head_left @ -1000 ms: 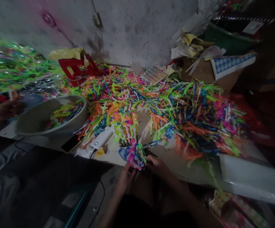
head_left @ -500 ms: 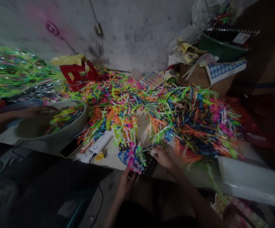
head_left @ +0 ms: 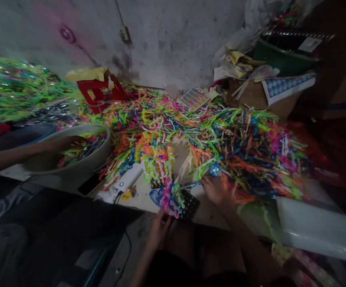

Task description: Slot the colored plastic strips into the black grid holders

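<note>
My left hand (head_left: 161, 224) is at the near edge of a black tray with rows of holes (head_left: 191, 205), its fingers curled against that edge. Over the tray's left part lies a bunch of pink, blue and green plastic pieces (head_left: 170, 199), just above my left fingertips. My right hand (head_left: 213, 190) is to the right of the tray, fingers bent together at the end of a slim blue plastic piece (head_left: 192, 184). Behind the tray, a row of yellow, orange and white plastic pieces (head_left: 158, 161) lies side by side.
Heaps of bright plastic pieces (head_left: 241, 147) cover the table's back and right. At left, another person's hand (head_left: 74, 140) reaches into a white basin (head_left: 109, 145). A white power bank (head_left: 128, 178), a red plastic stand (head_left: 93, 91) and a clear plastic-wrapped bundle (head_left: 316, 227) lie around.
My right hand has shifted right, off the tray, to the blue piece's end. My left hand stays at the tray edge. The other person's hand has moved further into the basin.
</note>
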Motion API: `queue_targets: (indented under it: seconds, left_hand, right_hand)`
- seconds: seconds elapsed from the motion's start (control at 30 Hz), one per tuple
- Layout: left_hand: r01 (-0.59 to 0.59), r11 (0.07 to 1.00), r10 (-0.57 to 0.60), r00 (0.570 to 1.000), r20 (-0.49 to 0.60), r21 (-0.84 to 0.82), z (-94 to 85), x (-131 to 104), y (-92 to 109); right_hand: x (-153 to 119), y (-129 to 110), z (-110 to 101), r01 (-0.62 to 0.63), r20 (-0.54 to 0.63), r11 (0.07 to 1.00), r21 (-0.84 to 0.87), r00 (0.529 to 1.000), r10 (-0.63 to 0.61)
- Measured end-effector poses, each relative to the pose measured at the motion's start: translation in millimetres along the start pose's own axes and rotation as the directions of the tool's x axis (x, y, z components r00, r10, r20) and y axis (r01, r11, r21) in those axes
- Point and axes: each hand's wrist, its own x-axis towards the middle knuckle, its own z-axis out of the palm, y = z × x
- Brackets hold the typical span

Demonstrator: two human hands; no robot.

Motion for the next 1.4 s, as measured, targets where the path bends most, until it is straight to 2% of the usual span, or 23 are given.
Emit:
queue_targets:
  seconds: [0.13, 0.23, 0.3, 0.37, 0.47, 0.53, 0.63, 0.7, 0.87, 0.97, 1.2, 1.3, 1.4]
  left_hand:
    - [0.014, 1.000, -0.014, 1.000, 0.003, 0.013, -0.4, 0, 2]
    - [-0.001, 1.000, 0.002, 1.000, -0.018, 0.002, 1.0, -1, 2]
    - [-0.018, 1.000, 0.018, 1.000, -0.022, 0.006, 2.0, -2, 3]
    - [-0.036, 0.999, 0.036, 0.999, -0.025, 0.018, 3.4, -3, 6]
    - [-0.027, 0.999, 0.027, 1.000, -0.011, 0.046, 6.9, -2, 14]
    - [0.005, 0.997, -0.005, 1.000, 0.003, 0.073, 9.9, 0, 21]
    - [0.031, 0.996, -0.031, 1.000, 0.002, 0.088, 13.8, 3, 27]
    - [0.033, 0.996, -0.033, 0.999, 0.004, 0.089, 14.9, 4, 29]
    - [0.029, 0.995, -0.030, 1.000, 0.007, 0.096, 14.1, 4, 28]
    - [0.040, 0.995, -0.040, 0.999, 0.004, 0.093, 14.4, 3, 27]
    - [0.033, 0.998, -0.033, 0.999, -0.013, 0.053, 17.3, 4, 25]
    - [0.040, 0.998, -0.040, 0.999, -0.001, 0.044, 16.8, 4, 26]
    - [0.059, 0.997, -0.059, 0.998, 0.010, 0.043, 16.3, 3, 27]
  right_hand:
    - [-7, -1, -9, 0.030, -0.023, 1.000, -0.004, 0.999, -0.030]
    - [-19, 1, 1, -0.011, -0.101, 0.982, 0.186, 0.994, 0.030]
    - [-34, -3, 13, -0.045, -0.126, 0.916, 0.399, 0.987, 0.104]
    - [-53, -14, 24, -0.103, -0.087, 0.806, 0.583, 0.978, 0.188]
    - [-79, -36, 31, -0.146, 0.006, 0.716, 0.683, 0.981, 0.194]
    - [-90, -47, 32, -0.122, 0.029, 0.713, 0.690, 0.990, 0.142]
    - [-95, -50, 31, -0.138, 0.080, 0.734, 0.665, 0.990, 0.115]
    - [-95, -48, 33, -0.157, 0.121, 0.781, 0.605, 0.987, 0.105]
    - [-95, -44, 39, -0.047, 0.134, 0.883, 0.468, 0.991, -0.018]
    - [-90, -51, 36, -0.059, 0.155, 0.897, 0.438, 0.988, -0.011]
    - [-75, -83, 15, -0.121, 0.254, 0.944, 0.308, 0.966, 0.041]
    - [-75, -86, 14, -0.121, 0.237, 0.932, 0.341, 0.971, 0.040]
    - [-75, -73, 16, -0.079, 0.213, 0.897, 0.434, 0.977, -0.017]
